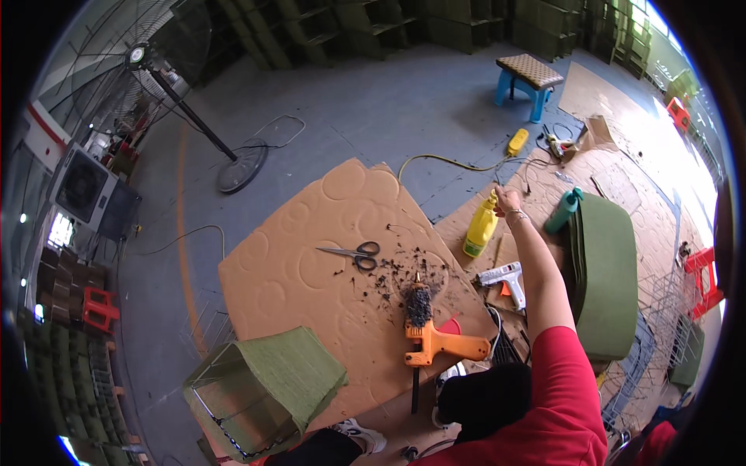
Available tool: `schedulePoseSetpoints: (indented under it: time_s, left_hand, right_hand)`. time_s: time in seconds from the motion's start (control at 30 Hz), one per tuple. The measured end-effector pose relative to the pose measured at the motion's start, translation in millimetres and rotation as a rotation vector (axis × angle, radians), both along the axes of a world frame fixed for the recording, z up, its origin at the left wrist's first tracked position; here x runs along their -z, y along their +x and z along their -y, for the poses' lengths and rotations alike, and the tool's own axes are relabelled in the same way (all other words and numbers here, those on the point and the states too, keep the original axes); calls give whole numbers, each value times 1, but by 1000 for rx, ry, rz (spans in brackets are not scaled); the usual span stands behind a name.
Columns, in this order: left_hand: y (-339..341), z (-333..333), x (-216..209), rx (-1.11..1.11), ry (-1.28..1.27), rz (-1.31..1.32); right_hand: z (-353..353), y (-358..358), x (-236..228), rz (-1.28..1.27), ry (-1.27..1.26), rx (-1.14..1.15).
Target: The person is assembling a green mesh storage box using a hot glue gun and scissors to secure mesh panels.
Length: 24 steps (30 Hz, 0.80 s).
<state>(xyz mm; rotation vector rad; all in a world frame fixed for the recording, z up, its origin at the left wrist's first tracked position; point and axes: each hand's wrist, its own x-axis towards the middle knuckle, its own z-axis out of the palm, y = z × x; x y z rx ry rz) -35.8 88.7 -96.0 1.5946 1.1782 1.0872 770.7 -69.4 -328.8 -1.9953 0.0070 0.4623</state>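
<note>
My right arm, in a red sleeve, stretches forward. My right hand (509, 202) is closed at the top of a yellow bottle (482, 227); whether it grips the bottle's top or something small beside it, I cannot make out. My left hand is not in view. Under my arm lies a white and grey glue gun (503, 279). An orange glue gun (440, 342), its nozzle end caked with dark residue, rests on a cardboard sheet (287, 268). Black-handled scissors (361, 253) lie there among dark scraps. A green fabric box with a wire frame (303, 363) is at the near left.
Stacked green panels (610, 272) stand at the right beside a green bottle (566, 210). A yellow power strip (517, 142) and its cord lie farther off. Beyond are a blue stool (530, 78) and a floor fan (242, 167). Wire frames (657, 342) lie at the right.
</note>
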Motion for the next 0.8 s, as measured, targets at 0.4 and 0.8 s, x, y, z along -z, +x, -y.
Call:
schedulePoseSetpoints:
  time_s: [0.4, 0.8]
  left_hand:
    - [58, 39, 31, -117, -97, 36]
    - [-42, -65, -34, -171, -106, 205]
  right_hand:
    - [-10, 17, 18, -351, 257, 13]
    - [-4, -16, -61, 143, 161, -25]
